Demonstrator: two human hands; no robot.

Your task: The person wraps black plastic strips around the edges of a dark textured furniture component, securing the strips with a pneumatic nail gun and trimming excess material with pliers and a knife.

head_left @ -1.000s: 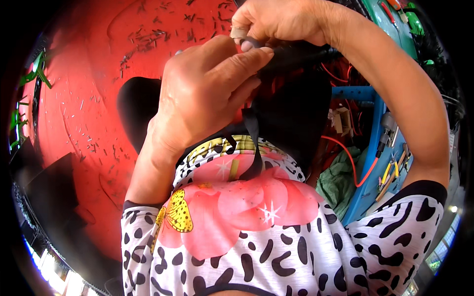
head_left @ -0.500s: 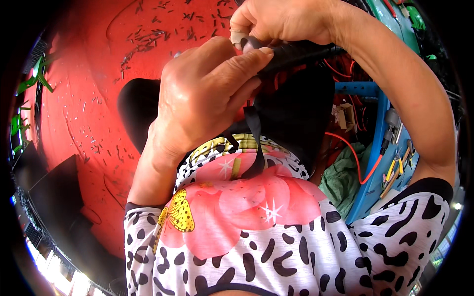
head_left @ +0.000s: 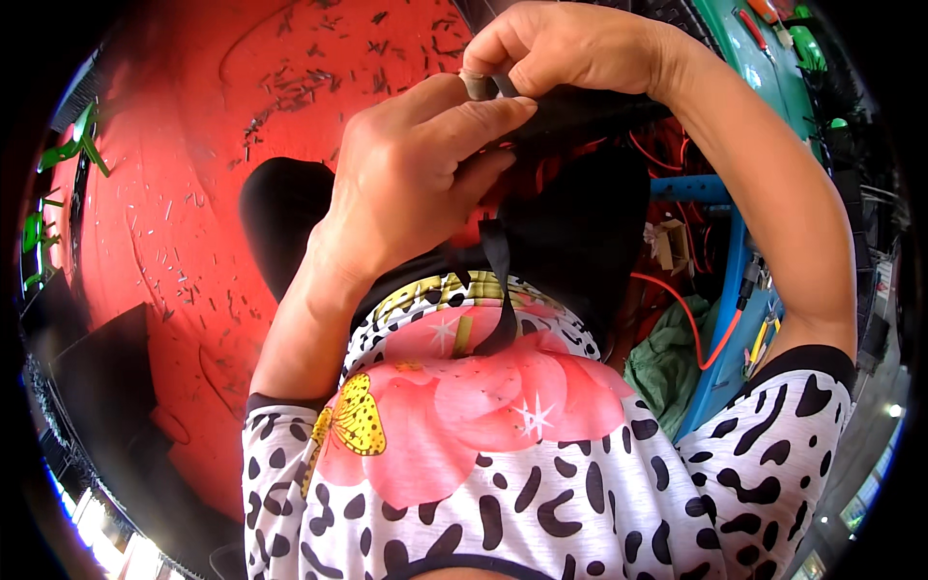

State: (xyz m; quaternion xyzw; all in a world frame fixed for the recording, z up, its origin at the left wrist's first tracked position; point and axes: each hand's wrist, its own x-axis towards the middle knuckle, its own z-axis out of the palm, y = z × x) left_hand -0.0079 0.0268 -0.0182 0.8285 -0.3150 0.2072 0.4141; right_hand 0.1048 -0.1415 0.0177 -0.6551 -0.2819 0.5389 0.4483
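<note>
My left hand (head_left: pixel 416 174) and my right hand (head_left: pixel 570 48) are raised close to the camera, meeting near the top centre. Both pinch a black strap or cord (head_left: pixel 570 111) stretched between them. A thin black strip (head_left: pixel 500 290) hangs down from it over my chest. A finger of my right hand wears a pale tape or cover (head_left: pixel 477 85). What the strap belongs to is hidden behind my hands. Below is my spotted top with a pink flower and a yellow butterfly (head_left: pixel 483 425).
A red floor (head_left: pixel 193 193) strewn with small dark scraps fills the left. On the right stands a blue frame (head_left: pixel 735 280) with red wires (head_left: pixel 696 329), a green cloth (head_left: pixel 667 367) and a green bench with tools (head_left: pixel 773 48). Green plastic pieces (head_left: pixel 72 145) lie far left.
My hands stay together on the black strap, with only a slight shift of the left fingers along it. The view has barely moved.
</note>
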